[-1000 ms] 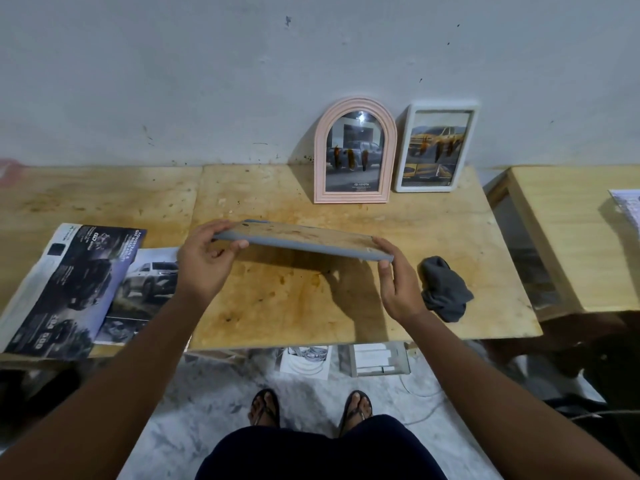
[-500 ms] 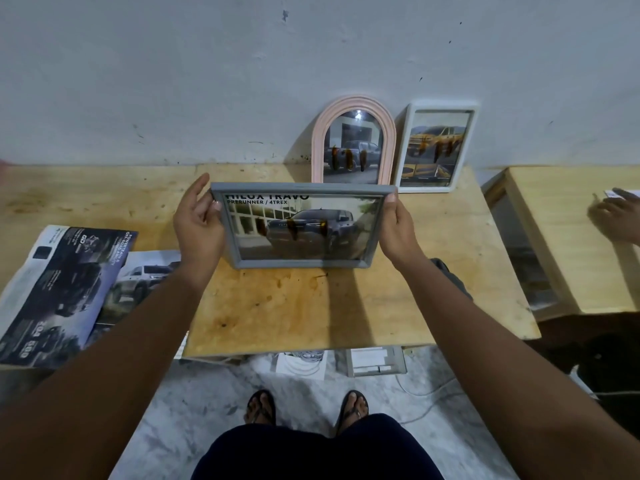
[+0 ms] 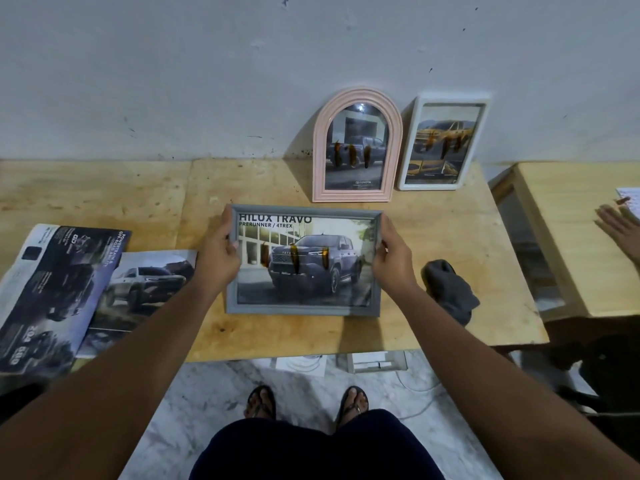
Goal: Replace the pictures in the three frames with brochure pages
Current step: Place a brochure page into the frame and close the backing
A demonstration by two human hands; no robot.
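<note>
Both the left hand (image 3: 221,261) and the right hand (image 3: 391,263) grip the side edges of the grey frame (image 3: 303,308) above the wooden table (image 3: 273,332), and it could knock over the pink arched frame (image 3: 356,145) if pushed back carelessly

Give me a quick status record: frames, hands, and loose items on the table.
grey frame: holds a Hilux Travo truck page, faces the camera
left hand: grips its left edge
right hand: grips its right edge
pink arched frame: upright against the wall, truck page inside
white frame: upright beside it, yellow truck page inside
brochure: open on the table, left side
dark cloth: on the table, right of grey frame
</note>
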